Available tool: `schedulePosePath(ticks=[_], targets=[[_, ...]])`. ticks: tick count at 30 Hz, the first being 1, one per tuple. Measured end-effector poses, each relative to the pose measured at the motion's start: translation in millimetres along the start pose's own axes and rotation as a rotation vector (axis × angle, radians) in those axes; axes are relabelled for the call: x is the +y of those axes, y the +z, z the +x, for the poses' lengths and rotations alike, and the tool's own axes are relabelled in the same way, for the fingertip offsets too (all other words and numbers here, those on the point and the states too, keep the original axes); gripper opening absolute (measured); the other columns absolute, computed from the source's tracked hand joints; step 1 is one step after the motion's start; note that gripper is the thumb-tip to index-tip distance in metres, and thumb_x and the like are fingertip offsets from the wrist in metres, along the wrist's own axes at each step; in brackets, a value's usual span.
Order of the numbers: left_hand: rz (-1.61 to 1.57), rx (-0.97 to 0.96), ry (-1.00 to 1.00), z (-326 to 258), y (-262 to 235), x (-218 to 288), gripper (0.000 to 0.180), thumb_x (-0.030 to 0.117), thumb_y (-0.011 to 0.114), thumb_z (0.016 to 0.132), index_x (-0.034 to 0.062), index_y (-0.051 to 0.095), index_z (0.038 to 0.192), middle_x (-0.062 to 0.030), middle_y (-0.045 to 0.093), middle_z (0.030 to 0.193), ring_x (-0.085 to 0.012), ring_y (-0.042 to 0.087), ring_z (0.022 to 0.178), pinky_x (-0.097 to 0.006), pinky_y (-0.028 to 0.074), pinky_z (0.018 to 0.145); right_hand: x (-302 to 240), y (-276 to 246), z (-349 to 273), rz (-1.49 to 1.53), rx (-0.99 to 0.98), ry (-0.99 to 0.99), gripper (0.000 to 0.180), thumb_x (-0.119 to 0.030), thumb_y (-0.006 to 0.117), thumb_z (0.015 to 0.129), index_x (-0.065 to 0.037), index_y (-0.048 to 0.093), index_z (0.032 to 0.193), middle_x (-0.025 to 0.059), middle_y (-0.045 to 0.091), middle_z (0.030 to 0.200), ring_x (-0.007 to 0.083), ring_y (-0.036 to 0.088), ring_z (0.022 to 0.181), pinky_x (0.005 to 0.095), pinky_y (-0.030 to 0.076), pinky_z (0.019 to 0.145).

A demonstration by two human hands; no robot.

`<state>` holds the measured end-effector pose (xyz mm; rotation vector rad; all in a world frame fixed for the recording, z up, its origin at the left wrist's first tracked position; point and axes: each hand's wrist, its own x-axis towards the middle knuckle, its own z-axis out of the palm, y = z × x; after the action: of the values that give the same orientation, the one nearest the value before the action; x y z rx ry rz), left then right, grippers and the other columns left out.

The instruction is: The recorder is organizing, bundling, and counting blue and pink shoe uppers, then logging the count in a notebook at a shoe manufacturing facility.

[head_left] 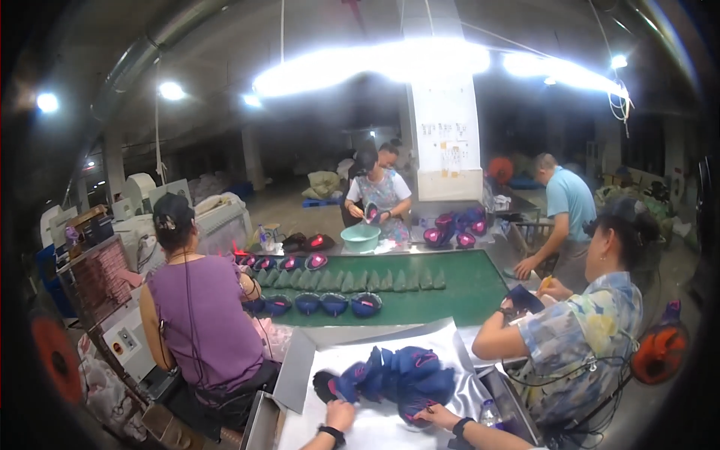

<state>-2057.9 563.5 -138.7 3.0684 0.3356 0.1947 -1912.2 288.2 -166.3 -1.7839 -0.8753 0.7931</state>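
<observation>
Tray walls leave room beside navy pieces, left hand and right hand half-curled, grip unclear.

Cap heap in a metal tray — plastic bottle at right, tabletop behind the tray, cap rows on it, basin at its far side, cap pile right of the basin.

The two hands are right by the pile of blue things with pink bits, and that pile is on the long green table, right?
No, the blue pile isn't on the green table; it's in the silvery tray, as the head view shows. The left hand and right hand are indeed right by it.
</observation>
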Motion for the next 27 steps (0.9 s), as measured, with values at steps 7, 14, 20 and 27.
schedulePosePath(ticks=[7, 14, 20, 27], targets=[[-0.460, 0.096, 0.517, 19.2, 39.3, 78.5, 0.064, 0.020, 0.063, 0.073, 0.0035, 0.035, 0.128, -0.0170, 0.032, 0.134, -0.0367, 0.033, 0.121, -0.042, 0.033, 0.099, -29.4, 26.5, 14.3, 0.027, 0.247, -0.072, 0.027, -0.025, 0.051, 0.088, 0.001, 0.059, 0.089, 0.0034, 0.061, 0.081, 0.0102, 0.055, 0.074, 0.0234, 0.044, 0.071], [-0.239, 0.141, 0.352, 41.9, 23.8, 112.6, 0.060, 0.028, 0.067, 0.065, 0.0185, 0.046, 0.120, 0.0008, 0.041, 0.128, -0.0218, 0.038, 0.116, -0.043, 0.044, 0.084, -99.9, 40.3, -59.1, -0.481, 0.399, 0.061, 0.035, -0.031, 0.044, 0.088, -0.008, 0.052, 0.114, 0.0129, 0.062, 0.089, 0.0286, 0.059, 0.071, 0.0394, 0.046, 0.063], [0.092, -0.065, 0.041, 19.7, 0.8, 147.2, 0.054, 0.030, 0.060, 0.075, 0.0316, 0.040, 0.126, 0.0058, 0.036, 0.134, -0.0258, 0.040, 0.117, -0.063, 0.033, 0.086, -91.4, 59.6, -187.3, 0.408, 0.512, 0.087, 0.048, -0.024, 0.047, 0.088, -0.001, 0.034, 0.128, 0.0107, 0.060, 0.077, 0.0214, 0.058, 0.064, 0.0356, 0.047, 0.058], [-0.022, -0.234, -0.145, -26.9, 50.5, 171.7, 0.071, 0.043, 0.061, 0.072, 0.0098, 0.035, 0.130, -0.0127, 0.029, 0.138, -0.0298, 0.046, 0.114, -0.049, 0.037, 0.094, -156.9, 35.0, -382.6, 0.576, 0.357, -0.272, 0.028, -0.026, 0.044, 0.092, 0.000, 0.053, 0.086, 0.0088, 0.060, 0.075, 0.0145, 0.060, 0.069, 0.0266, 0.049, 0.066]])
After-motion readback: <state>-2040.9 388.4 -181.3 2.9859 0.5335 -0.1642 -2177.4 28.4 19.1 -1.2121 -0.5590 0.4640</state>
